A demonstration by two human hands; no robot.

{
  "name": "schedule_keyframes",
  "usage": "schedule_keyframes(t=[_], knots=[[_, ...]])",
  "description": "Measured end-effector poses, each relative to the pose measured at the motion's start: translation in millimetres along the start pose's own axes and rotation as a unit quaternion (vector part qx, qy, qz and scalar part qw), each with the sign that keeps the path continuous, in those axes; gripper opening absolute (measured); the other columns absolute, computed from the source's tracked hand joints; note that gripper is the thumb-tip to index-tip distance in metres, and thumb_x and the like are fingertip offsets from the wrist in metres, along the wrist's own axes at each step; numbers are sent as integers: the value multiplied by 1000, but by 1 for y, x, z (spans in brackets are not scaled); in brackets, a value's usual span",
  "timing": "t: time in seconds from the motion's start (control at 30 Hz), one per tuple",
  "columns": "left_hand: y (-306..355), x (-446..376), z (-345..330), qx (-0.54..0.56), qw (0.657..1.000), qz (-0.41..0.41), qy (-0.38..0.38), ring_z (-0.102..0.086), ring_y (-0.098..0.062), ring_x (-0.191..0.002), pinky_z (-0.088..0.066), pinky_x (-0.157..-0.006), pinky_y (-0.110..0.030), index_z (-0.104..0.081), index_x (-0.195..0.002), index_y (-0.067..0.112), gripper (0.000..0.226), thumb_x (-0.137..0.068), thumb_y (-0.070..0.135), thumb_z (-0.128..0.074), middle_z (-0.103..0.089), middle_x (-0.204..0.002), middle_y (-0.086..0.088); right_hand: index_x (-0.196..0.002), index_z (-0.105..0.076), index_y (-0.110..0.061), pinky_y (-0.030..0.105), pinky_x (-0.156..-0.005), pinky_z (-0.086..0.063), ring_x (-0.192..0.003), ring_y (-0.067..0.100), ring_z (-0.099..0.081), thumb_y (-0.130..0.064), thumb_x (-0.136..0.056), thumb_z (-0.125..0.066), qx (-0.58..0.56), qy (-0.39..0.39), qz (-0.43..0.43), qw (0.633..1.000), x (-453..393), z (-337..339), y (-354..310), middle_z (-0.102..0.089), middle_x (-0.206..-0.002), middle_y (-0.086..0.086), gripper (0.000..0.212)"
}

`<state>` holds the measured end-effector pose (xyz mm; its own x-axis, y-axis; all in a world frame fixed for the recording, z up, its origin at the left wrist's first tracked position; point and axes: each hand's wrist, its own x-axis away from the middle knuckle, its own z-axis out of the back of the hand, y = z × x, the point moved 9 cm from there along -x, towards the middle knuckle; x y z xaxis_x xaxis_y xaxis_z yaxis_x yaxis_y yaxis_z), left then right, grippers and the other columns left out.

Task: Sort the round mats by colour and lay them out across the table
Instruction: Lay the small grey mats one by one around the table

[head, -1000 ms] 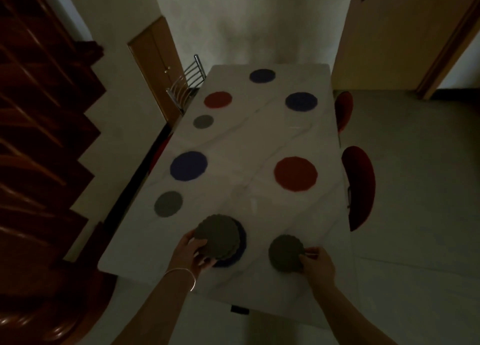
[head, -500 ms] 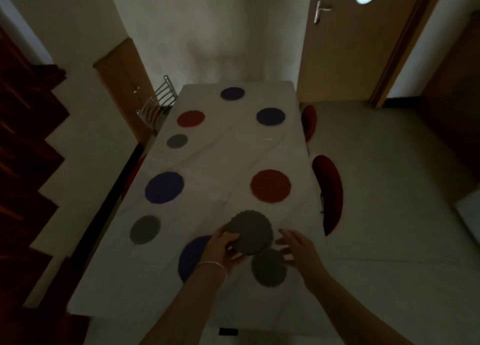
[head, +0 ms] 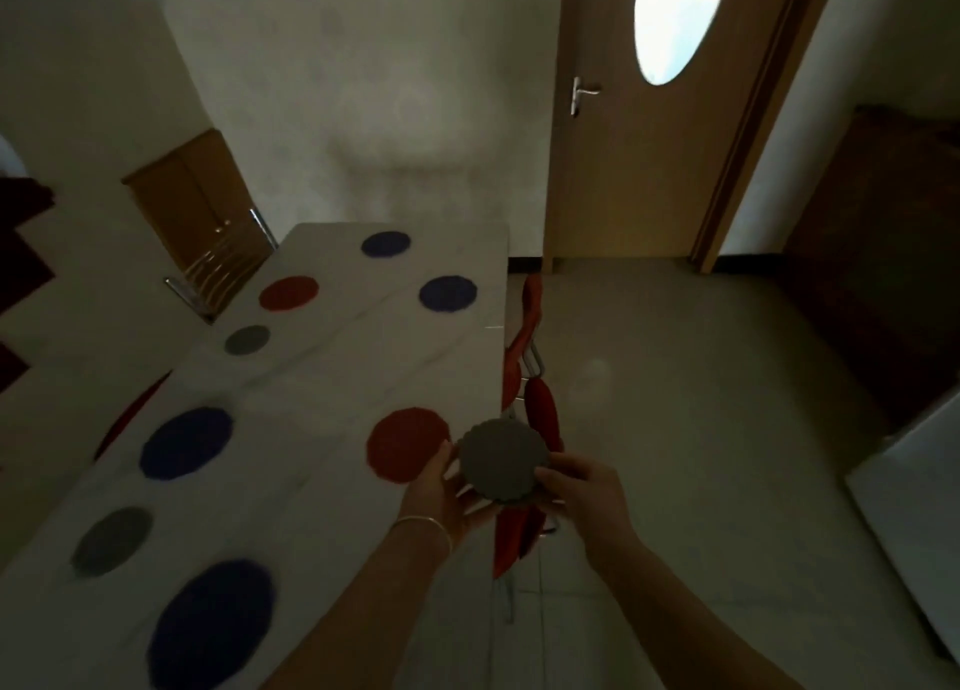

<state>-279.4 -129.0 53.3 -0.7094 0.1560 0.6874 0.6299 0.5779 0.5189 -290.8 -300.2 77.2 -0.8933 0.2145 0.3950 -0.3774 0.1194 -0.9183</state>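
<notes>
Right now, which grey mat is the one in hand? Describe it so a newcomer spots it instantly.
Start at the white table and go to its right edge beside the near red mat. There the left hand and right hand hold a grey scalloped mat between them. Unlike the other grey mats, it is lifted off the surface.

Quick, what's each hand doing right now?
Left hand: holding the grey mat by its left edge.
Right hand: gripping the same grey mat at its right edge.
</notes>
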Motion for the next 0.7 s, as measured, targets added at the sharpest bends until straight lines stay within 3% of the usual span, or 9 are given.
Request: schedule_keyframes(t=[0.1, 0.2, 0.37, 0.5, 0.6, 0.7], knots=[[-27, -8, -35, 22, 999, -1, 29, -62, -37, -91, -59, -53, -44, -67, -96, 10, 20, -89, 27, -60, -64, -102, -14, -103, -68, -3, 21, -53, -54, -75, 20, -70, 0, -86, -62, 4, -17, -6, 1000, -23, 40, -10, -71, -93, 15, 18], [-41, -12, -66, 32, 999, -28, 30, -64, -34, -89, -56, -64, -45, -69, -97, 16, 14, -89, 20, -58, -71, -92, -10, -105, -67, -5, 16, -46, -51, -69, 13, -66, 2, -89, -56, 5, -58, -21, 998, -41, 63, -22, -68, -82, 5, 20], [-38, -25, -89, 41, 995, -68, 52, -64, -31, -90, -56, -59, -42, -64, -101, 19, 16, -90, 13, -55, -69, -99, -9, -115, -62, 6, 29, -61, -53, -79, 27, -65, 3, -88, -58, 33, -106, -13, 994, -77, 72, -44, -66, -100, 20, 28], [-18, -50, -85, 57, 991, -92, 76, -65, -30, -89, -57, -52, -39, -65, -99, 21, 19, -83, 11, -62, -70, -99, -8, -121, -52, 15, 28, -57, -57, -90, 37, -61, 8, -89, -54, 27, -136, -31, 990, -111, 55, -56, -55, -116, 30, 34], [-2, -80, -78, 50, 989, -108, 89, -67, -28, -87, -58, -55, -38, -66, -97, 21, 18, -83, 11, -62, -71, -99, -6, -117, -52, 10, 45, -74, -51, -117, 48, -51, 8, -89, -54, 16, -128, -61, 990, -146, 42, -58, -50, -122, 30, 28], [10, -116, -80, 58, 988, -106, 96, -65, -32, -90, -58, -58, -41, -65, -97, 19, 17, -85, 8, -59, -69, -101, -9, -100, -51, -3, 50, -81, -48, -122, 48, -47, 7, -91, -51, 24, -135, -96, 986, -185, 31, -57, -47, -123, 24, 14]])
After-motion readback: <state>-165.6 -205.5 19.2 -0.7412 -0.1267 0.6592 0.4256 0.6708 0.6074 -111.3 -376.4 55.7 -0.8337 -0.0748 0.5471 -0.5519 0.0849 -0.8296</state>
